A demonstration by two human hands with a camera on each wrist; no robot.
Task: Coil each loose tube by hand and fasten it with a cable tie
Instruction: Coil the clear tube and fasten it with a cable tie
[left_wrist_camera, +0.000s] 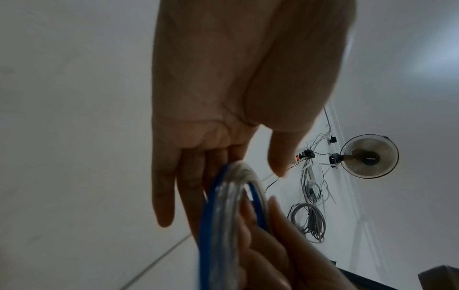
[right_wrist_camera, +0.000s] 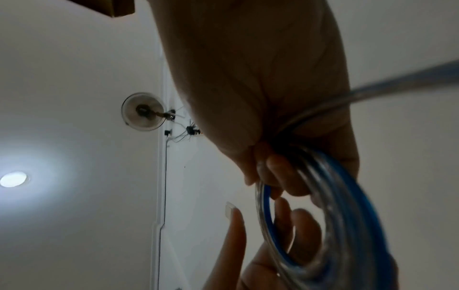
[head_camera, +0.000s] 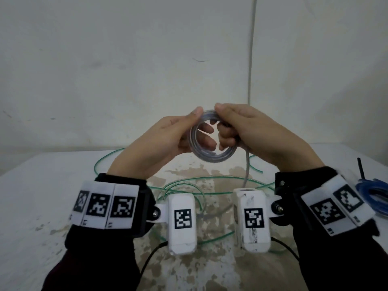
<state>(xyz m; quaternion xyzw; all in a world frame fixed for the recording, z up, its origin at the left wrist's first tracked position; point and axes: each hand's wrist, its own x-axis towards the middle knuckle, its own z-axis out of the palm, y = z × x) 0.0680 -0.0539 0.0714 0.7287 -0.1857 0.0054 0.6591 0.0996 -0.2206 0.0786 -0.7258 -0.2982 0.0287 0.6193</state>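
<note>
I hold a coil of clear, blue-tinted tube (head_camera: 212, 158) up above the table between both hands. My left hand (head_camera: 189, 131) has its thumb on the coil's upper left and its fingers behind the ring. My right hand (head_camera: 237, 124) grips the coil's upper right in curled fingers. The tube's loose tail (head_camera: 247, 169) hangs down from that fist. The left wrist view shows the coil (left_wrist_camera: 223, 215) edge-on below my left hand (left_wrist_camera: 211, 117). In the right wrist view the coil (right_wrist_camera: 347, 215) runs out of my right hand (right_wrist_camera: 261, 98), and the tail (right_wrist_camera: 397, 86) leads off right.
A loose green tube (head_camera: 210, 177) sprawls in loops over the stained white table (head_camera: 42, 196) beneath my hands. At the right edge lies a coiled blue tube (head_camera: 371, 192) with a black cable tie (head_camera: 361, 166) behind it. A white wall stands close behind the table.
</note>
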